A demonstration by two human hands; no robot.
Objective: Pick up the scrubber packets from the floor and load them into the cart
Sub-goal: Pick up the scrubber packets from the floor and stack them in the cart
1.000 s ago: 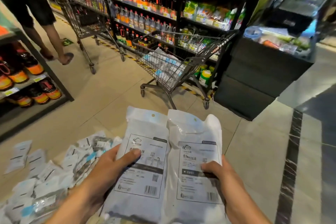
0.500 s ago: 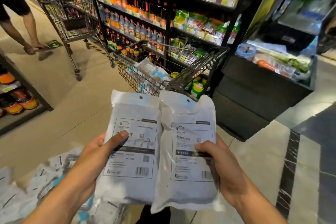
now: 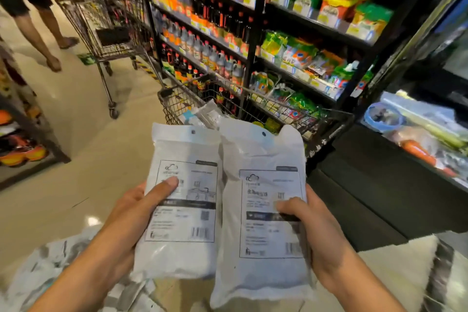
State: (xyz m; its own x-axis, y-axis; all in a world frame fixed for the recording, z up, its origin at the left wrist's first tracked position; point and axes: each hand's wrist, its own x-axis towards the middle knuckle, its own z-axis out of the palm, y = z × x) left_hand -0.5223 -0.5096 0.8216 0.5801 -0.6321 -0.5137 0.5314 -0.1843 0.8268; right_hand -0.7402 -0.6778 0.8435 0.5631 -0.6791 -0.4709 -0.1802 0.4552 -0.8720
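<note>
scrubber packets: left hand (image 3: 126, 213) grips one white packet (image 3: 182, 205), thumb across its label; right hand (image 3: 316, 230) grips another (image 3: 260, 210) just beside it. cart (image 3: 326, 121) at twelve o'clock holds more; others lie on the floor (image 3: 83, 164) at seven.

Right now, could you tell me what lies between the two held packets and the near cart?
Nothing: in the head view the packets in both hands overlap the cart's near end.

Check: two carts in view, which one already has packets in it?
The near cart, just beyond the held packets; white packets lie in its basket. The far cart shows none.
</note>
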